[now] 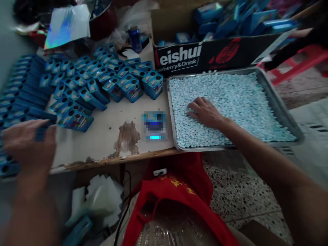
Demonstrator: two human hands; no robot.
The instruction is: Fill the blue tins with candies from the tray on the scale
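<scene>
My right hand point(205, 112) rests on pale blue and white tablets point(230, 99) spread over a metal tray point(282, 106). Its fingers are somewhat apart and bent, with the tips among the tablets. At the far left, my left hand point(30, 143) is blurred over a row of small blue boxes point(28, 92). Blue box surface shows between its thumb and fingers; whether they grip it I cannot make out. More blue boxes with round holes in their tops point(129, 87) stand in a cluster. A small pixelated object point(154, 126) lies between cluster and tray.
Behind the tray stands a black printed carton point(184, 58) holding blue packs. A blue can point(135, 39) and a shiny sheet point(68, 25) are at the back. Red stool point(299, 65) is at right. The worn table edge point(120, 159) runs above red cloth point(176, 191).
</scene>
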